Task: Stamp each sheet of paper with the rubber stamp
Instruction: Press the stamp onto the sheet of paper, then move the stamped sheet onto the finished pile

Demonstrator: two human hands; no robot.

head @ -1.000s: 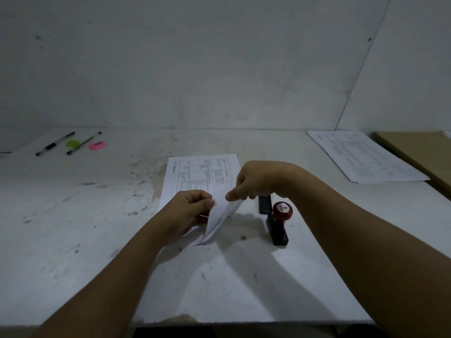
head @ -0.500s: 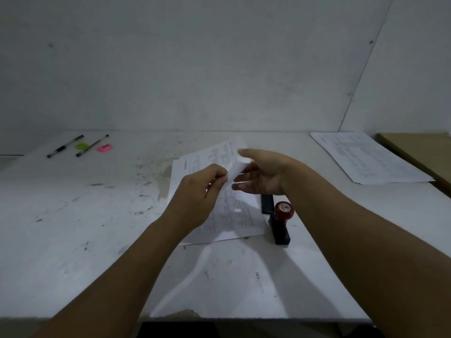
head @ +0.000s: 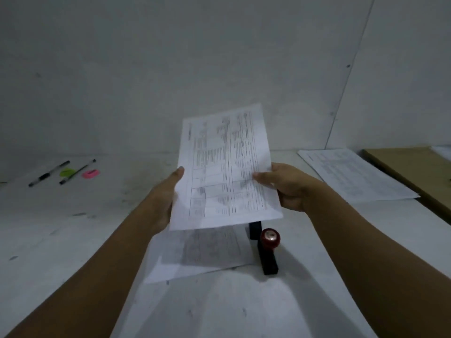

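A printed sheet of paper (head: 225, 167) is held up in the air over the table, its printed side facing me. My left hand (head: 166, 198) grips its left edge and my right hand (head: 290, 186) pinches its right edge. Below it another printed sheet (head: 202, 254) lies flat on the white table (head: 61, 240). The rubber stamp (head: 269, 240), with a dark red knob and a black base, stands just right of that flat sheet, below my right hand. A black ink pad (head: 255, 229) sits behind the stamp, partly hidden by the lifted sheet.
A pile of printed sheets (head: 353, 174) lies at the back right, next to a brown board (head: 415, 172). Two pens (head: 48, 173), a green eraser (head: 67, 172) and a pink eraser (head: 90, 173) lie at the back left. A wall rises behind the table.
Both hands picked the top sheet off the table and raised it upright. One second ago they were pinching its near corner; now each hand holds one side edge in the air.
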